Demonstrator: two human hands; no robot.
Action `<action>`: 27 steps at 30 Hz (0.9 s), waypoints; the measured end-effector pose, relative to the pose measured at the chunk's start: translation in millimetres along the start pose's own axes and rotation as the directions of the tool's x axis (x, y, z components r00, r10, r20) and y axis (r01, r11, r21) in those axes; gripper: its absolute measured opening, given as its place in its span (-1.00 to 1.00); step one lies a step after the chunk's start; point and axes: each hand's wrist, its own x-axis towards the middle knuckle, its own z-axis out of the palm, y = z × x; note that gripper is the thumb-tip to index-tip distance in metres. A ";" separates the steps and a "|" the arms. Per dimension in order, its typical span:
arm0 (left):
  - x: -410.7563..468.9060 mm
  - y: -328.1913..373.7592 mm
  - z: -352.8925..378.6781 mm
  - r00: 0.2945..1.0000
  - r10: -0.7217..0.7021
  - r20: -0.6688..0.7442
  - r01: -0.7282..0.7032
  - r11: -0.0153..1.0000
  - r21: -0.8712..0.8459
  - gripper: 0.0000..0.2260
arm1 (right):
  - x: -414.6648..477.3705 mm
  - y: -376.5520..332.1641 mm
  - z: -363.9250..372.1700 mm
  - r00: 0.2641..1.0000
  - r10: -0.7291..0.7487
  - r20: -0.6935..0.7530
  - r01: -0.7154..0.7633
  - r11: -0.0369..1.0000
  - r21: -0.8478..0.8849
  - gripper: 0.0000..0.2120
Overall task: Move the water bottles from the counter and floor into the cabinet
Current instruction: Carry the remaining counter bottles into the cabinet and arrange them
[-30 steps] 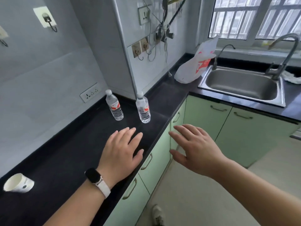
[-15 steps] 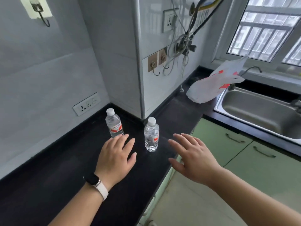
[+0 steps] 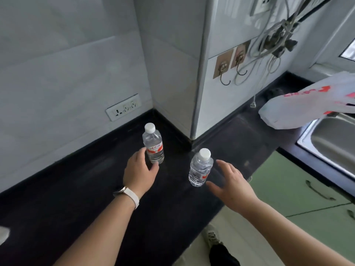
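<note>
I log far bottle (image 3: 153, 145), near bottle (image 3: 199, 167): red-white labels, unreadable. Left hand (image 3: 139, 171) cups far bottle, grip unclear; right hand (image 3: 232, 185) splayed at near bottle's 4 o'clock.

My left hand (image 3: 139, 173) curves around the far bottle (image 3: 153, 143) on the counter (image 3: 76, 189). My spread right hand (image 3: 232, 184) hovers beside the near bottle (image 3: 199, 167).

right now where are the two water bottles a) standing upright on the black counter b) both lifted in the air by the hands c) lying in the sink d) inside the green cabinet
A: the left bottle and the right bottle both stand upright, caps on, on the black counter, with the left hand at one and the right hand open near the other.
</note>
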 end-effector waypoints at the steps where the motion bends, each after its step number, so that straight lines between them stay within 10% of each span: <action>1: 6.7 1.1 2.9 0.997 -0.075 0.013 0.076 0.992 -0.098 -0.46 | 6.7 2.6 2.1 1.000 0.000 0.027 -0.001 0.999 0.038 -0.24; 5: 27.4 11.3 9.1 0.941 -0.332 0.062 0.333 0.878 -0.345 -0.38 | 38.9 16.6 5.5 0.982 -0.072 0.177 0.048 0.989 0.137 -0.13; 27: 47.2 65.3 60.2 0.685 -0.679 -0.265 0.457 0.684 -0.568 -0.52 | 136.0 49.4 11.5 0.672 -0.584 0.455 0.414 0.806 0.423 -0.27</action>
